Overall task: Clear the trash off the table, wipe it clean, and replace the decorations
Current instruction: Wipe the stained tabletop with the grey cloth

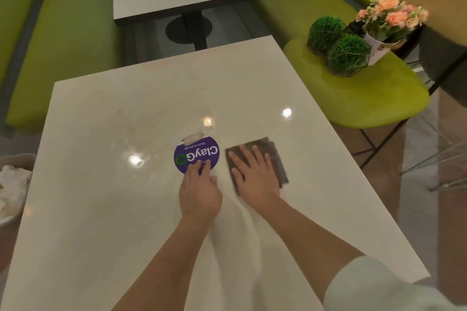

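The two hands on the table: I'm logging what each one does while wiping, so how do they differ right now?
The right hand lies flat with fingers spread, pressing the grey cloth; the left hand has fingers bent, fingertips touching the purple round sticker. The right hand reaches farther across the table than the left hand. Both rest on the tabletop, palms down, side by side.

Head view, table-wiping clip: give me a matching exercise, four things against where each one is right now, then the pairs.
Things:
1. grey cloth
2. purple sticker
3. flower pot
4. crumpled trash

Places:
A. on the green chair
B. in a bin left of the table
C. under the right hand
D. touched by the left hand's fingertips

Pairs: 1-C, 2-D, 3-A, 4-B
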